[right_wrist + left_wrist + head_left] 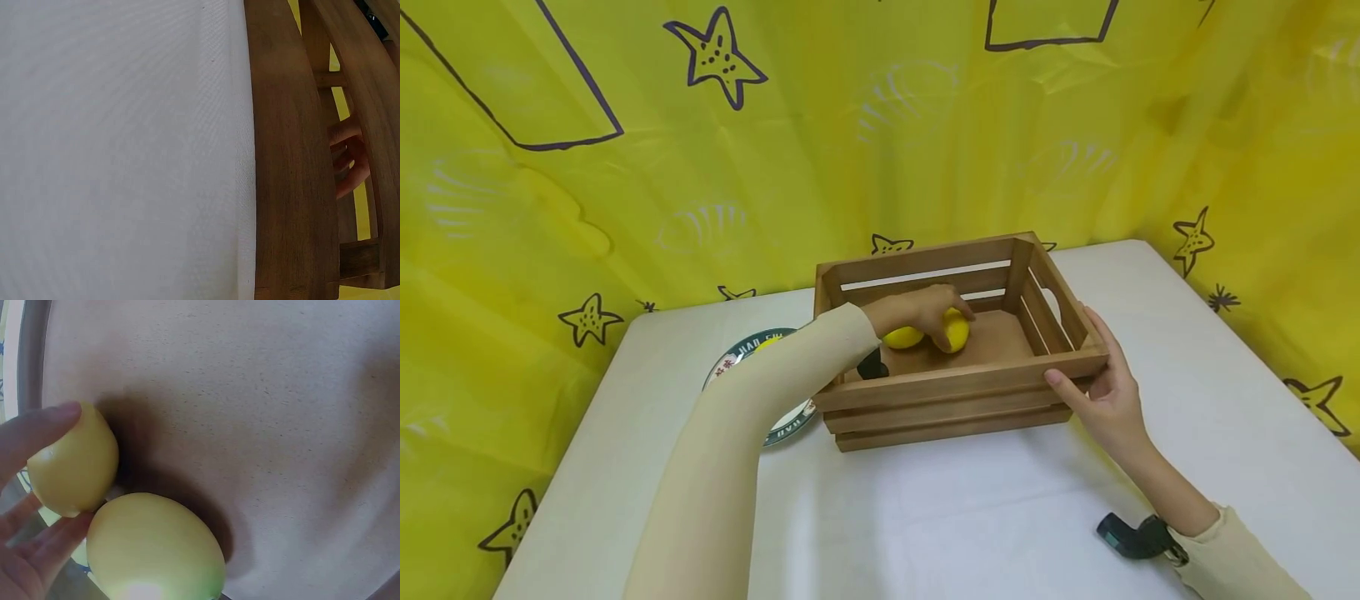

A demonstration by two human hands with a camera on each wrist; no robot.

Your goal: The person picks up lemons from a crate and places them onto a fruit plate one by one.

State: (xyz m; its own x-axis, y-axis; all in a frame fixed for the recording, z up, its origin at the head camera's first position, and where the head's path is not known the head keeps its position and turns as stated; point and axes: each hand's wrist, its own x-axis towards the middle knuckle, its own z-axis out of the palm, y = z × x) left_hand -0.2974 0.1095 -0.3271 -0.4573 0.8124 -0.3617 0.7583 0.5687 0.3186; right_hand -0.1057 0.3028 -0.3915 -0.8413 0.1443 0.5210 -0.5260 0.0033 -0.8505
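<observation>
Inside a brown slatted wooden crate [940,408], my left hand [928,312] reaches down and holds a yellow lemon [957,332]. The left wrist view shows the thumb on one side of this lemon [75,464] and the fingers on the other. A second lemon [904,337] lies on the crate floor beneath the left wrist, and it appears larger in the left wrist view [153,550]. My right hand [1108,400] grips the crate's near right corner, thumb on the front and fingers along the side. Through the slats, the right wrist view shows left-hand fingers [351,159].
Left of the crate sits a round plate [790,427] with a green patterned rim, partly covered by the left sleeve; something yellow [767,342] shows on it. A white cloth [955,517] covers the table. Yellow printed curtains [820,167] hang behind and along the sides.
</observation>
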